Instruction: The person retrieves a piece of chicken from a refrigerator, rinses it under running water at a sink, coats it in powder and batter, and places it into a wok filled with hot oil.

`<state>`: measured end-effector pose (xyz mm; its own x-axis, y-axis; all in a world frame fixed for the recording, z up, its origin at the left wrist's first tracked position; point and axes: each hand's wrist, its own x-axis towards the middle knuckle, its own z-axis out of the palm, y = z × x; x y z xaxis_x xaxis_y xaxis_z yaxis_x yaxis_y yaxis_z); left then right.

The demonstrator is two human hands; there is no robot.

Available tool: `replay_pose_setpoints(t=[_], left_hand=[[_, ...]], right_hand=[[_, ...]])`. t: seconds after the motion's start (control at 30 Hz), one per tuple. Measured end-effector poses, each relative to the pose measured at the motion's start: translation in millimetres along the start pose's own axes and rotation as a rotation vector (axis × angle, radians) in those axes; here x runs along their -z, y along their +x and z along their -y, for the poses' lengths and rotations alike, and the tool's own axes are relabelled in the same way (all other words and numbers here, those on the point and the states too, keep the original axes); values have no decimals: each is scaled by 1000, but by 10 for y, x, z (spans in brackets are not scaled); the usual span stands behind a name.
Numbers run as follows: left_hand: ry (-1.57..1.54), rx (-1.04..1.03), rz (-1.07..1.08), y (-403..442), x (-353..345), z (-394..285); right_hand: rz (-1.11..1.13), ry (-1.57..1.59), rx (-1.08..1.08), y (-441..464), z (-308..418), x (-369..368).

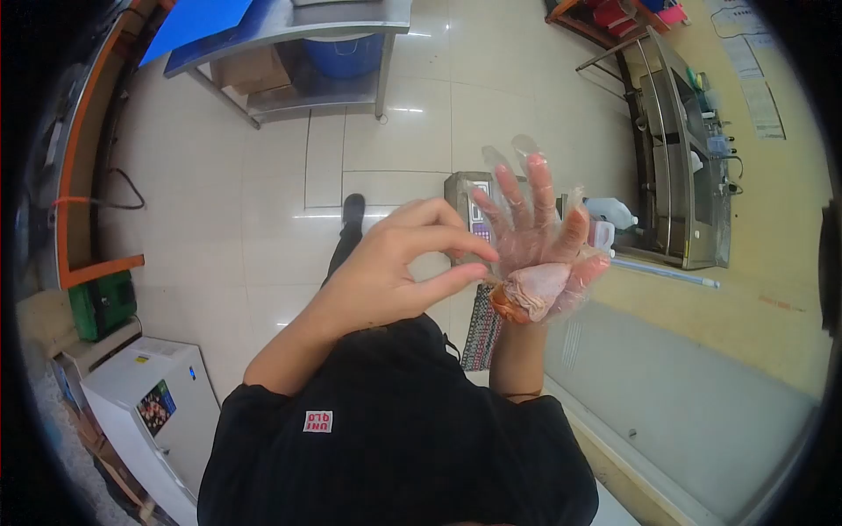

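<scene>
My right hand (535,215) wears a clear, loose plastic glove (577,206). Its palm is turned toward me, with the fingers spread upward. At the base of the palm, beside the thumb, it holds a raw chicken piece (537,289) with pale skin and a reddish-brown end. My bare left hand (412,259) comes in from the left. Its thumb and forefinger pinch together close to the glove's lower edge and the chicken's left side. What lies between those fingertips is too small to make out.
A steel table (298,35) stands ahead with a blue tub (344,57) on its lower shelf. Beyond my hands is a metal box with a keypad (465,197). A steel sink unit (680,158) and plastic jug (611,212) are at right; a white freezer (167,403) is at left.
</scene>
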<state>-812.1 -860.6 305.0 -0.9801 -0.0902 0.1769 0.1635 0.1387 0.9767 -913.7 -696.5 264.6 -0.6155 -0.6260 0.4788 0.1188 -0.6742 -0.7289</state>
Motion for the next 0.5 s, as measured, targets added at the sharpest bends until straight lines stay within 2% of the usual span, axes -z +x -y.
replay_pose_setpoints(t=[0.23, 0.33, 0.4, 0.47, 0.5], left_hand=[[-126, 118, 279, 1823, 388, 611], [-81, 117, 353, 2758, 354, 947], [-21, 113, 248, 3296, 339, 1120], [44, 50, 145, 3889, 301, 1185], [36, 9, 164, 4191, 257, 1150]], right_hand=[[-177, -362, 67, 1343, -234, 879], [-256, -320, 141, 1795, -137, 1500], [-381, -584, 66, 2082, 23, 1814], [-515, -688, -104, 2311, 147, 2176], [-574, -731, -195, 2423, 211, 2356]])
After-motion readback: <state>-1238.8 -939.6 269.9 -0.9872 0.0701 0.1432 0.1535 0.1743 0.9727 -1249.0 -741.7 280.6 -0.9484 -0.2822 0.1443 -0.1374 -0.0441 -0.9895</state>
